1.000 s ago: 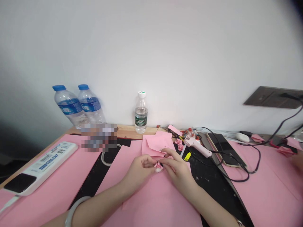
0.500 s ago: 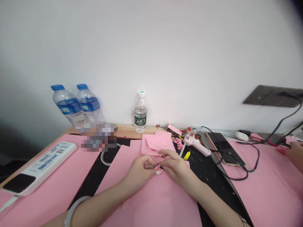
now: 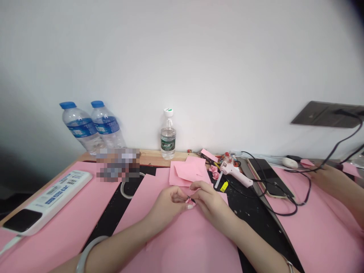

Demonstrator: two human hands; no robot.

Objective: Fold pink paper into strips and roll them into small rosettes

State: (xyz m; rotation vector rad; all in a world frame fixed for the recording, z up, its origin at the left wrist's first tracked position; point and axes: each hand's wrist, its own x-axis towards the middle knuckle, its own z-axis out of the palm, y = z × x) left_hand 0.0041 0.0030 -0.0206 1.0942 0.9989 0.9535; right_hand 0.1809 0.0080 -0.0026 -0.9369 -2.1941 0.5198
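A small folded pink paper flower (image 3: pixel 190 202) is pinched between the fingertips of both hands. My left hand (image 3: pixel 170 201) closes on it from the left, and my right hand (image 3: pixel 209 201) from the right; the fingers partly hide it. Beneath my hands lies a large pink paper sheet (image 3: pixel 196 242). Just beyond them is a pile of smaller pink paper pieces (image 3: pixel 186 172). Two finished-looking pink paper flowers (image 3: pixel 214 172) lie to the right of that pile, beside a pale pink glue gun (image 3: pixel 237 176) with a white glue stick.
A white power bank (image 3: pixel 51 201) rests at left on pink paper. Two blue-capped bottles (image 3: pixel 82 129) and a smaller water bottle (image 3: pixel 168 138) stand along the wall. At right are a phone (image 3: pixel 270 178), black cables and another person's hand (image 3: pixel 324 176).
My right fingers have drawn in closer around the paper flower, while my left hand stays nearly still. The other person's hand at right has reached farther left across the paper.
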